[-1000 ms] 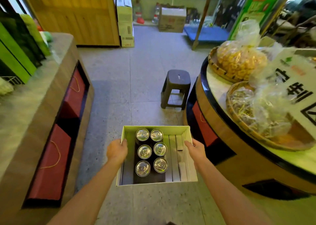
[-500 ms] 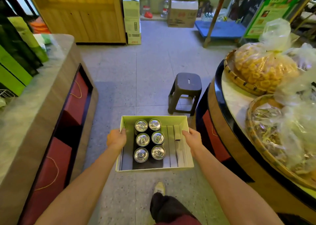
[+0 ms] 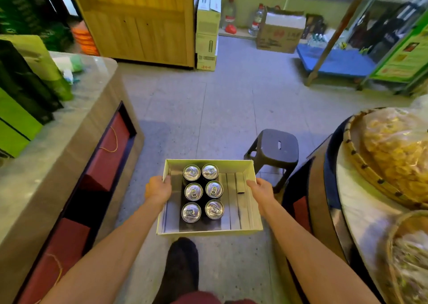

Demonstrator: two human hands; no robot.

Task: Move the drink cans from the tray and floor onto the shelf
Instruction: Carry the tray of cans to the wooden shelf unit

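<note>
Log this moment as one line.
left hand: grips tray | right hand: grips tray | cans: six upright in tray | stool: ahead

Indoor light, moderately bright, warm yellow-green cast. Cooler bluish daylight seems to come from the far right. Glare spots on the can tops (image 3: 202,192) and on the plastic bag (image 3: 398,146) at right. Soft shadow on the floor (image 3: 231,109) beside the stool (image 3: 274,145). Strong wide-angle bending at the edges; the table (image 3: 58,160) at left curves. Left and right borders smeared with motion blur, centre fairly sharp.
</note>
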